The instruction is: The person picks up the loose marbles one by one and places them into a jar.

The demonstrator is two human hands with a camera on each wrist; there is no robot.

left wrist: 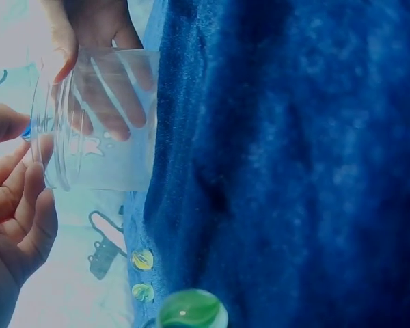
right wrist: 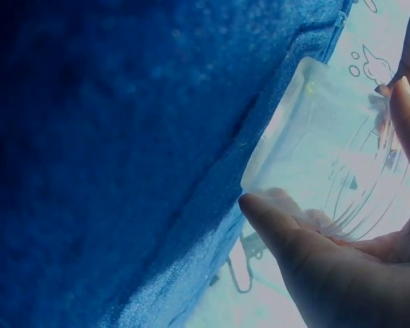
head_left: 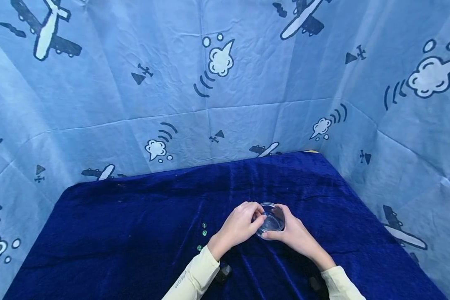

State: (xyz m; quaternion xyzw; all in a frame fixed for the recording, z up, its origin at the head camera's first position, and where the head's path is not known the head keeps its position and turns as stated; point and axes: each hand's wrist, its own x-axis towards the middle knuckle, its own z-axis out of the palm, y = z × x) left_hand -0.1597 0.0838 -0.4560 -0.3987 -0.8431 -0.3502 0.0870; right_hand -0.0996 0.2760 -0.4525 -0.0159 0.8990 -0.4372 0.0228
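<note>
A clear, wide-mouthed jar [head_left: 273, 223] stands on the dark blue cloth, its rim facing up. My right hand [head_left: 295, 234] holds it from the right, thumb and fingers spread round its wall. At the jar's mouth is my left hand [head_left: 241, 224], fingertips together over the rim. Between its thumb and finger a small bit of a blue marble [left wrist: 26, 130] shows in the left wrist view; most of it is hidden. Left of the jar lie a green marble [head_left: 204, 225], a second marble [head_left: 204, 233] and a third marble [head_left: 199, 247], in a loose row.
Dark blue velvet cloth [head_left: 135, 233] with soft folds covers the table. Light blue curtains [head_left: 180, 83] printed with planes and clouds hang behind and at both sides. A small black object [head_left: 223, 273] sits beneath the left wrist, another dark object [head_left: 315, 284] near the right wrist.
</note>
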